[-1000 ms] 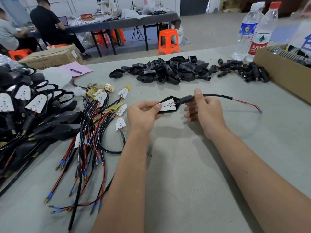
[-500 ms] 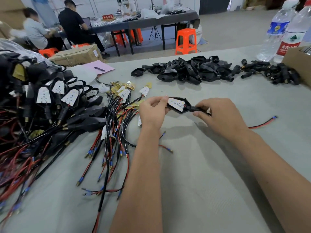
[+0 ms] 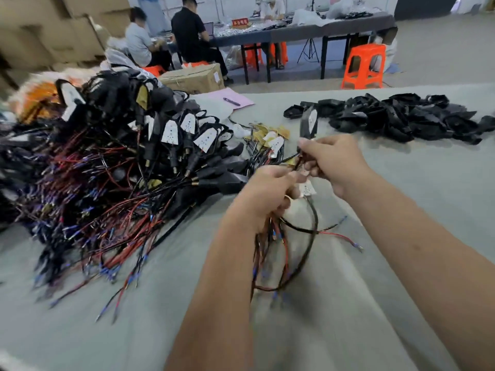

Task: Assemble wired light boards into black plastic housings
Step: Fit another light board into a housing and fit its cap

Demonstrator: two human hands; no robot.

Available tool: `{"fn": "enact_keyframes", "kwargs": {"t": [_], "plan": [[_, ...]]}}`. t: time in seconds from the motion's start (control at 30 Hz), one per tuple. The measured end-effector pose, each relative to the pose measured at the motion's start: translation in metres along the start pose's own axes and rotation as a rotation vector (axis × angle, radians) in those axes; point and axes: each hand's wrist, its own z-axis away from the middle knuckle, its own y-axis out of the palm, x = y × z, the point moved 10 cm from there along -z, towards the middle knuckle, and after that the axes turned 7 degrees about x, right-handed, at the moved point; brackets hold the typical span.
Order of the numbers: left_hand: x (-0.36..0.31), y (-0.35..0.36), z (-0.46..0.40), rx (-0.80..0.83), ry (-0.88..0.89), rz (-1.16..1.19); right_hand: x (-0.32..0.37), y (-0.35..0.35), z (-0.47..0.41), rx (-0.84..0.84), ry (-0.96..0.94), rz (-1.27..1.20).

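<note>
The assembled unit (image 3: 308, 124) stands nearly upright above the right hand (image 3: 332, 162): a narrow black plastic housing, glossy and tapering, with a white light board showing in its face, small dots on it. The right hand's fingers curl round its lower end and the wires there. The left hand (image 3: 267, 194) grips a bundle of wires (image 3: 284, 250), thin red and black leads with blue-sleeved tips, which hang in loops down to the grey worktop (image 3: 401, 183); a white board (image 3: 306, 189) peeks out just beside its fingertips. Motion blur softens much of this. To the left lies a big heap of finished units (image 3: 120, 156), black shells with white wedge-shaped boards and tangled leads. Loose boards (image 3: 270, 137), white and yellowish, lie beyond the hands. A pile of empty housings (image 3: 401, 116) lies at the far right.
</note>
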Motion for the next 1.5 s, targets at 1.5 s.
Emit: {"fn": "enact_keyframes", "kwargs": {"t": [1.5], "plan": [[-0.027,0.063,-0.053,-0.2,0.118,-0.371,-0.037,-0.078,0.026,0.021,0.213,0.608]]}}
